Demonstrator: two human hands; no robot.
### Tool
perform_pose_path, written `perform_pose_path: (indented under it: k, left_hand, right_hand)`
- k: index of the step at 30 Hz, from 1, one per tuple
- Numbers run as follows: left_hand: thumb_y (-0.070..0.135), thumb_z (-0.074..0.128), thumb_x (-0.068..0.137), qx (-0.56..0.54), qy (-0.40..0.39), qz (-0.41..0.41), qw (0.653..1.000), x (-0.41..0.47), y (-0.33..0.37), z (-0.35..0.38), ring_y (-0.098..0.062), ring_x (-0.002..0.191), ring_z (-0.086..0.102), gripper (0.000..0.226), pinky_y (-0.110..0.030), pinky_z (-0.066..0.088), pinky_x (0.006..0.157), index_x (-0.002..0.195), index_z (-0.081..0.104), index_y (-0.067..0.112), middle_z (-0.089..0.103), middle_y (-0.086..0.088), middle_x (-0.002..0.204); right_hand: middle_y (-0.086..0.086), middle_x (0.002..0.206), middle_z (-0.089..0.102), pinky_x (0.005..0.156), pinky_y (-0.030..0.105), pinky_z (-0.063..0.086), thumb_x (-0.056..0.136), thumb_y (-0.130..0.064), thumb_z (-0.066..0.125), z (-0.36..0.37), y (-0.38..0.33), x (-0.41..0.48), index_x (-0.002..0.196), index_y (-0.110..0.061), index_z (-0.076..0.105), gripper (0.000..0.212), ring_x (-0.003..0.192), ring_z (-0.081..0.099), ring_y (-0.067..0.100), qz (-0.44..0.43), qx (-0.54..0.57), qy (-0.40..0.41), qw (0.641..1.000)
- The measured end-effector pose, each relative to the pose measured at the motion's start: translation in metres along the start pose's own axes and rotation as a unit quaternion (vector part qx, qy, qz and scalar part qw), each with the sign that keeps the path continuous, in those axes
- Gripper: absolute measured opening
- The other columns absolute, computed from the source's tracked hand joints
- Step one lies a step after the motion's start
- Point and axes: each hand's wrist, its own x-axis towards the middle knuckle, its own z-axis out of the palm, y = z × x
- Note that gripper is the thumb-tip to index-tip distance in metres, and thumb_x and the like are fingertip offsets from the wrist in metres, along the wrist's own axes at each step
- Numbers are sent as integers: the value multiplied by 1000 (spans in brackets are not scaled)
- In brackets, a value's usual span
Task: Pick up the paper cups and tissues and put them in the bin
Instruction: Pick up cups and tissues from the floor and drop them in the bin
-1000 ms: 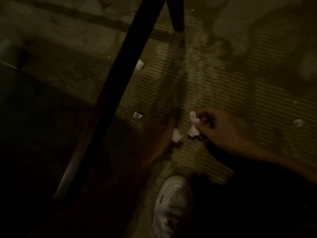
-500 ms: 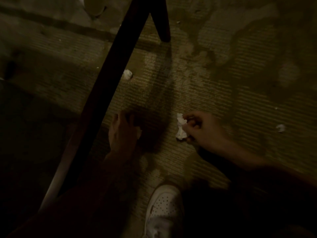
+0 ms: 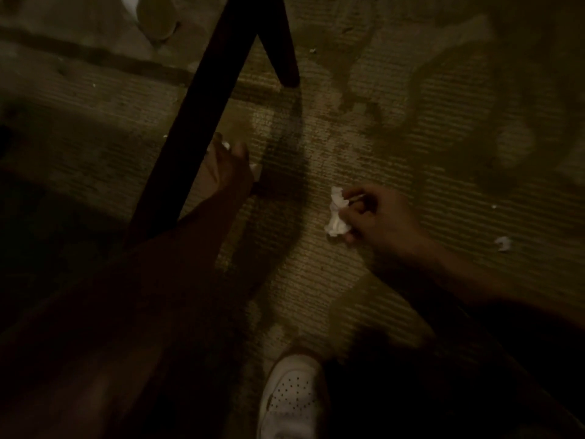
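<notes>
The scene is dim. My right hand (image 3: 380, 220) pinches crumpled white tissues (image 3: 338, 213) just above the ribbed floor at centre right. My left hand (image 3: 226, 163) reaches forward beside a dark slanted furniture leg; its fingers close around a small white tissue scrap (image 3: 225, 144), and another white bit (image 3: 254, 167) shows at the hand's right edge. A loose tissue piece (image 3: 502, 243) lies on the floor to the far right, with a tiny scrap (image 3: 493, 206) above it. A paper cup (image 3: 152, 14) lies on its side at the top left.
A dark wooden furniture frame (image 3: 202, 99) slants across the left, with a second leg (image 3: 285, 49) meeting the floor at the top centre. My white shoe (image 3: 291, 397) stands at the bottom centre. The floor is stained, with small white crumbs (image 3: 312, 50) on it.
My left hand has moved forward and up along the slanted leg onto the small tissue that lay there. My right hand has kept its hold on the crumpled tissues.
</notes>
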Motion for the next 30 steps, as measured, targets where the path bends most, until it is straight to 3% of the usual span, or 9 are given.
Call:
perform_pose_path:
  k: [3, 5, 9, 12, 14, 19, 23, 26, 30]
  left_hand:
    - [25, 50, 98, 90, 50, 34, 994, 1, -8, -1, -26, 110, 58, 20, -40, 49, 89, 111, 52, 10, 58, -10, 117]
    - [28, 42, 100, 91, 53, 44, 993, -5, -11, 0, -29, 104, 60, 23, -48, 50, 89, 104, 52, 9, 60, -12, 110]
    - [40, 37, 105, 107, -7, 87, 990, -37, 2, 9, -24, 90, 57, 34, -39, 47, 79, 101, 56, 11, 57, -6, 92]
    - [30, 43, 104, 76, -95, 142, 982, -68, 14, 26, -28, 90, 60, 28, -44, 50, 83, 101, 60, 7, 61, -12, 94]
    - [24, 44, 103, 25, -161, 217, 962, -94, 25, 39, -26, 78, 60, 26, -45, 50, 75, 90, 57, 6, 61, -12, 83]
    - [21, 46, 103, 10, -299, 266, 917, -154, 51, 79, -2, 74, 57, 14, -11, 40, 58, 101, 58, 14, 62, 4, 85]
    - [34, 42, 99, -9, -395, 277, 876, -194, 67, 110, -5, 83, 63, 28, -29, 50, 73, 99, 66, 19, 68, 6, 92]
    - [36, 43, 103, 13, -420, 316, 851, -222, 82, 124, -7, 75, 62, 32, -30, 45, 68, 88, 66, 19, 68, 4, 82]
    - [34, 41, 104, 40, -411, 362, 835, -248, 104, 144, -11, 67, 58, 34, -33, 43, 62, 76, 57, 22, 62, 4, 72]
  right_hand:
    - [17, 80, 67, 49, 27, 55, 92, -3, 63, -5, 4, 3, 97, -25, 61, 23, 49, 63, 12, 1, -6, 5, 1000]
    - [18, 80, 68, 49, 27, 54, 92, -2, 63, -6, 7, 3, 101, -22, 62, 21, 49, 62, 14, 7, 11, 18, 1000]
    - [8, 73, 67, 50, 31, 55, 92, 0, 63, -8, 12, 1, 105, -14, 63, 19, 52, 65, 20, 47, 71, 53, 995]
    - [10, 77, 66, 56, 36, 55, 92, 2, 62, -17, 10, -3, 106, -10, 60, 18, 57, 67, 23, 87, 116, 79, 986]
    - [12, 84, 69, 64, 42, 57, 93, -1, 62, -28, 9, -8, 111, -8, 59, 20, 63, 66, 26, 119, 145, 95, 978]
    - [15, 89, 72, 62, 41, 56, 89, -7, 67, -69, 20, -36, 95, -10, 64, 7, 68, 67, 28, 163, 169, 113, 965]
    - [13, 79, 67, 68, 39, 48, 87, 1, 64, -105, 32, -65, 81, -4, 69, 10, 78, 62, 28, 149, 176, 146, 962]
    - [17, 81, 63, 71, 40, 44, 88, -5, 60, -131, 36, -86, 91, 9, 68, 17, 79, 58, 26, 167, 184, 157, 956]
    - [17, 86, 66, 76, 43, 54, 92, -13, 61, -169, 25, -115, 91, -4, 73, 15, 81, 62, 26, 188, 216, 150, 946]
